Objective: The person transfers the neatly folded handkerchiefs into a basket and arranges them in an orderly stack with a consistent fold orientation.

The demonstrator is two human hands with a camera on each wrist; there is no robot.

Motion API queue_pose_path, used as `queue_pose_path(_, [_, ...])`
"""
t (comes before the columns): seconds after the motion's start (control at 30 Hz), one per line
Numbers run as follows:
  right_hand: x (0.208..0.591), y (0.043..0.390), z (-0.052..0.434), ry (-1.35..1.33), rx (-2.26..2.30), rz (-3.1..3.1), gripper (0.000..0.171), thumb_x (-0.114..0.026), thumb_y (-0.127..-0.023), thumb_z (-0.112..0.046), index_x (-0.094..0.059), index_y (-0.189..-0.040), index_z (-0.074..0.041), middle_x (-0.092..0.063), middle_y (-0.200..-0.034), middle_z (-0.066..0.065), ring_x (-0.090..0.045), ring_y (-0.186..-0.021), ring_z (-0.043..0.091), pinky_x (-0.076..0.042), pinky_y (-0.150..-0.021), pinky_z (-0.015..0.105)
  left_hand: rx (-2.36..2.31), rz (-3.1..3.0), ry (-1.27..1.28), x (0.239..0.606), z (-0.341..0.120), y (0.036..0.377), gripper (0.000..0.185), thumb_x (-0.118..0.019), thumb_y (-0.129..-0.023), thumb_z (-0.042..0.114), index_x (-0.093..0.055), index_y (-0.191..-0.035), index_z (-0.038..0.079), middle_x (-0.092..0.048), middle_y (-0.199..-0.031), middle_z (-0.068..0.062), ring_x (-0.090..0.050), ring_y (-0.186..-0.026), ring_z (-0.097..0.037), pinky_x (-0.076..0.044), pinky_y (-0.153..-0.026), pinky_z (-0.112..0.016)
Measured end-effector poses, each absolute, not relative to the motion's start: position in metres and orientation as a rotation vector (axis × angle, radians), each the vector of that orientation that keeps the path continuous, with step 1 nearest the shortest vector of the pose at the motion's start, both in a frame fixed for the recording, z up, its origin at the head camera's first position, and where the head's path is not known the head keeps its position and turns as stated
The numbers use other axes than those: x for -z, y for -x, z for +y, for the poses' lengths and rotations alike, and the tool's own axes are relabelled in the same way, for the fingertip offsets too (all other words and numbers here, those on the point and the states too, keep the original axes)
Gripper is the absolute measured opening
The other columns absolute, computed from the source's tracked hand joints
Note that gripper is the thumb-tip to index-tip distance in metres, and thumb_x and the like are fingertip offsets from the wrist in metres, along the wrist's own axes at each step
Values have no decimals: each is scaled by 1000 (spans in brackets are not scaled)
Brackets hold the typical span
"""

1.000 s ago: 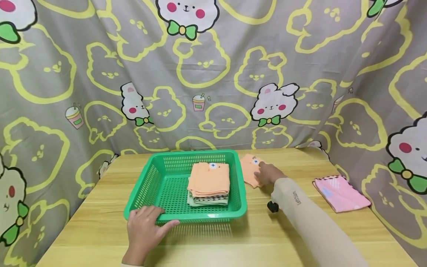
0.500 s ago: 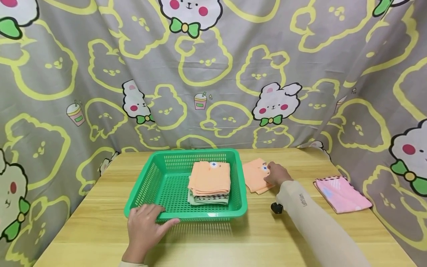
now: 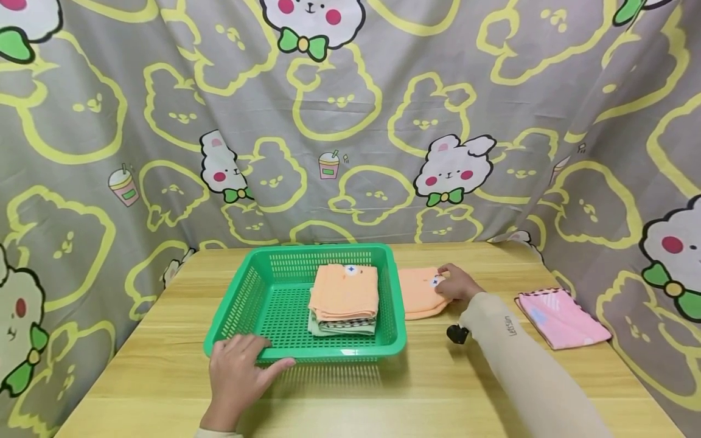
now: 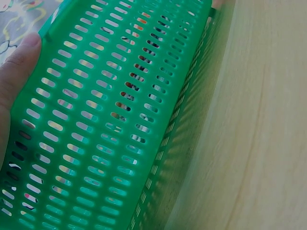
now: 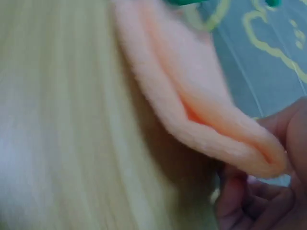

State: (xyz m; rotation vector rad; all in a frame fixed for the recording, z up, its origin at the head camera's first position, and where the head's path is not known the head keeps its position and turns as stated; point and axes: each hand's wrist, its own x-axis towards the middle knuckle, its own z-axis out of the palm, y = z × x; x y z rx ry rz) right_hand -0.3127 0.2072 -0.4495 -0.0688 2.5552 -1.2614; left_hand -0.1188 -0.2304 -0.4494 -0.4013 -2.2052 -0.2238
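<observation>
My left hand (image 3: pixel 235 374) grips the near rim of a green plastic basket (image 3: pixel 223 304), fingers hooked over the edge; in the left wrist view its thumb (image 4: pixel 21 62) lies against the slotted outer wall. On the right side inside the basket sits a stack of folded cloths, an orange towel (image 3: pixel 344 295) on top and pale and checked ones (image 3: pixel 342 328) beneath. Just right of the basket, my right hand (image 3: pixel 459 285) pinches the corner of another folded orange towel (image 3: pixel 421 292). The right wrist view shows this towel's thick fold (image 5: pixel 206 136) between thumb and fingers, raised above the table.
A folded pink towel (image 3: pixel 561 319) with a checked edge lies at the table's right side. Patterned grey curtains (image 3: pixel 378 207) close off the back and both sides of the wooden table (image 3: pixel 159 365). A black device (image 3: pixel 457 333) hangs under the right wrist.
My right hand has shifted right, turning and drawing the orange towel's corner with it, so the towel lies straighter beside the basket. The left hand keeps its place on the rim.
</observation>
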Motion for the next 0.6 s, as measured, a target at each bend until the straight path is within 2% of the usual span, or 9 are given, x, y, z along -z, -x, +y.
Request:
queue_pose_path(0.1, [452, 313, 210, 46, 1425, 2398, 66, -50, -87, 2, -25, -148, -1, -40, -55, 0, -30, -41, 8, -34, -44, 27, 222, -2205, 397, 449, -230, 118, 70, -52, -75, 81, -67, -73, 13, -68, -73, -2, -62, -67, -25, -35, -61, -40])
queue_pose_path(0.17, [453, 313, 211, 64, 1475, 2355, 69, -49, -87, 3, -22, -150, -1, -45, -59, 2, -35, -41, 8, -37, -44, 27, 226, -2207, 397, 449, -230, 118, 69, -52, -75, 80, -67, -73, 13, -68, -73, -2, -62, -66, -24, -35, -61, -40])
queue_pose_path(0.23, [453, 314, 211, 81, 1544, 2299, 68, -47, -87, 6, -22, -150, 1, -57, -83, 15, -48, -51, 10, -45, -49, 28, 228, -2208, 395, 449, -230, 118, 70, -50, -76, 81, -67, -73, 13, -68, -73, -2, -62, -66, -24, -35, -61, -40])
queue_pose_path(0.27, [453, 314, 211, 96, 1576, 2268, 67, -46, -87, 6, -22, -150, 3, -57, -100, 23, -54, -59, 12, -48, -53, 29, 227, -2208, 394, 449, -230, 117, 71, -49, -77, 81, -67, -73, 13, -68, -73, -2, -62, -67, -24, -35, -61, -40])
queue_pose_path(0.3, [452, 314, 211, 110, 1597, 2246, 65, -46, -88, 6, -23, -149, 5, -53, -116, 29, -58, -67, 14, -51, -57, 30, 226, -2209, 392, 449, -230, 117, 71, -48, -77, 82, -67, -73, 13, -68, -73, -2, -62, -67, -24, -35, -61, -40])
queue_pose_path(0.37, [452, 314, 210, 112, 1657, 2195, 60, -44, -89, 7, -25, -146, 8, -38, -137, 34, -62, -81, 18, -54, -66, 31, 226, -2212, 390, 449, -230, 117, 71, -48, -77, 82, -67, -73, 13, -68, -73, -2, -62, -67, -24, -35, -61, -40])
queue_pose_path(0.43, [451, 315, 208, 90, 1694, 2177, 57, -42, -90, 8, -29, -144, 10, -36, -140, 34, -63, -85, 18, -54, -68, 31, 226, -2215, 390, 450, -230, 117, 70, -50, -76, 82, -67, -73, 14, -68, -73, -2, -62, -67, -24, -35, -61, -40])
queue_pose_path(0.6, [445, 315, 206, 21, 1744, 2220, 57, -43, -88, 8, -33, -144, 8, -47, -128, 29, -64, -74, 16, -55, -62, 31, 223, -2222, 390, 449, -230, 117, 69, -53, -74, 80, -68, -73, 13, -68, -73, -2, -63, -67, -25, -35, -61, -40])
